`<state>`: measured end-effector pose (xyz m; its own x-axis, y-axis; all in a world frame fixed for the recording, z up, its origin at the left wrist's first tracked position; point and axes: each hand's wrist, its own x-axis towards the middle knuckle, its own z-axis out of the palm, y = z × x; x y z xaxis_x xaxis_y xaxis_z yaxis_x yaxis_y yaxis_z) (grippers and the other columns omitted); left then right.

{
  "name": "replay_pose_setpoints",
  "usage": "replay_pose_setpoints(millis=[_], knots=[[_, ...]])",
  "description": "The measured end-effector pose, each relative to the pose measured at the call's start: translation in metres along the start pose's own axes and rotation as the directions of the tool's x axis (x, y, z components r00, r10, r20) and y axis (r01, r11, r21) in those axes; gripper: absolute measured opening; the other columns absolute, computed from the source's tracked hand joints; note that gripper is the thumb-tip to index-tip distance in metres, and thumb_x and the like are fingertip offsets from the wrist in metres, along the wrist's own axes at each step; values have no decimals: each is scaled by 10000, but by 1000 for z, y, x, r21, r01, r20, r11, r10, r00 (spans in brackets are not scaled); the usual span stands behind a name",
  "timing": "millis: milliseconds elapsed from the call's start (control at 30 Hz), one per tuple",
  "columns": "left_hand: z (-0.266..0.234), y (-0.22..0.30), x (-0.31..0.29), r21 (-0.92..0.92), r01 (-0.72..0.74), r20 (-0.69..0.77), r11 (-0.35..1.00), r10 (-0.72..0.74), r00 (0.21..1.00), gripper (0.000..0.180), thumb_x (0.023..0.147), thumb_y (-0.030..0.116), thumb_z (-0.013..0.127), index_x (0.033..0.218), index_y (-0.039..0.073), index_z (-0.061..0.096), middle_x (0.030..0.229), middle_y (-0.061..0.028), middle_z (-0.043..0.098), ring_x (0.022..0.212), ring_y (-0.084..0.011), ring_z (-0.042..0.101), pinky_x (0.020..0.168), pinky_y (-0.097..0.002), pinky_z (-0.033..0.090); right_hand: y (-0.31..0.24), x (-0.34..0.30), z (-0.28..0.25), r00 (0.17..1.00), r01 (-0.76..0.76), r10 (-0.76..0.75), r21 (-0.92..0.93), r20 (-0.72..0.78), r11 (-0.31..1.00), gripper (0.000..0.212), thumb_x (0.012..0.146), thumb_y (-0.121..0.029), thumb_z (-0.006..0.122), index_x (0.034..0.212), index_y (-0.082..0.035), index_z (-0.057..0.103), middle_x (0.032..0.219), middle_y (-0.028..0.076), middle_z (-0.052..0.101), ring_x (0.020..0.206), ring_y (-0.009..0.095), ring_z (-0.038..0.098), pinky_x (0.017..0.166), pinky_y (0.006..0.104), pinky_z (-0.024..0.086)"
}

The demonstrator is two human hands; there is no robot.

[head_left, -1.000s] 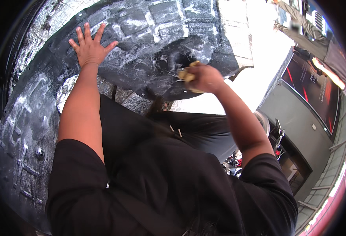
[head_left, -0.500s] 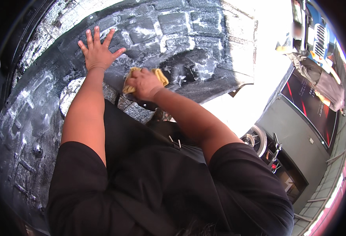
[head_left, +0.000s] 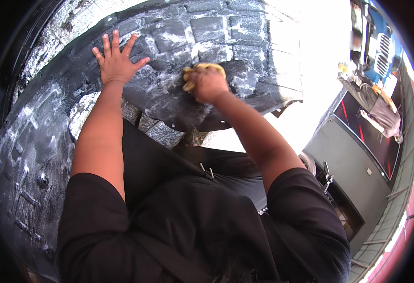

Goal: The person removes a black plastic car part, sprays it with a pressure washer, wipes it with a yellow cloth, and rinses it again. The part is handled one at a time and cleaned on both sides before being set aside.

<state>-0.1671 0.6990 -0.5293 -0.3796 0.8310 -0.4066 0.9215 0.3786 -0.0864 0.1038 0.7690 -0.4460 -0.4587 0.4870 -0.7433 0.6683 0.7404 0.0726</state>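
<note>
A large dark moulded panel (head_left: 164,35) with raised ribs, smeared with white foam or residue, curves across the view in front of me and down the left side. My left hand (head_left: 117,63) lies flat on it with the fingers spread. To the right, my right hand (head_left: 209,85) presses a bunched yellow cloth (head_left: 217,67) against the panel's ribbed surface. The fingers are wrapped over the cloth, and part of it is hidden under them. A rounded cut-out in the panel shows speckled ground between my arms.
Bright sunlit ground (head_left: 287,127) lies beyond the panel's right end. At the far right, another person (head_left: 379,104) is bent over near a blue vehicle (head_left: 381,52). A grey cabinet or wall (head_left: 350,158) and a partly hidden wheel (head_left: 309,162) are at my right.
My right hand has moved right and slightly away from me, carrying the yellow cloth across the panel. My left hand has stayed in place. The other person has shifted slightly.
</note>
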Motion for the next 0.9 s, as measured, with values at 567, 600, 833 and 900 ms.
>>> replay_pose_setpoints(millis=[567, 600, 833, 900], knots=[[-11, 3, -4, 4, 40, 34, 999, -40, 999, 921, 829, 904, 488, 1621, 539, 192, 1757, -33, 89, 1621, -321, -37, 1269, -651, -16, 26, -37, -20, 919, -275, 202, 185, 337, 943, 469, 898, -283, 590, 1315, -74, 635, 1249, 215, 705, 1194, 346, 662, 1018, 433, 520], [-12, 3, -5, 8, 34, 39, 999, -35, 999, 923, 827, 902, 495, 1621, 537, 196, 1757, -33, 89, 1622, -321, -34, 1270, -648, -18, 39, -35, -34, 914, -236, 141, 216, 381, 947, 486, 879, -290, 608, 1314, -79, 654, 1253, 213, 711, 1190, 340, 668, 1015, 435, 518], [-17, 7, -6, -19, 46, 28, 999, -45, 999, 904, 846, 849, 560, 1619, 523, 224, 1757, -24, 83, 1621, -322, -4, 1269, -642, -17, 159, -106, -109, 992, -67, 108, 452, -65, 890, 414, 913, -282, 628, 1280, -117, 726, 1290, 179, 714, 1095, 341, 714, 932, 427, 558], [-18, 8, -6, -14, 52, 30, 999, -51, 998, 905, 846, 844, 567, 1619, 522, 226, 1758, -21, 80, 1621, -323, 0, 1269, -642, -16, 195, -121, -82, 850, -267, 420, 426, -318, 864, 418, 930, -297, 613, 1295, -122, 716, 1299, 178, 709, 1111, 335, 708, 946, 427, 549]])
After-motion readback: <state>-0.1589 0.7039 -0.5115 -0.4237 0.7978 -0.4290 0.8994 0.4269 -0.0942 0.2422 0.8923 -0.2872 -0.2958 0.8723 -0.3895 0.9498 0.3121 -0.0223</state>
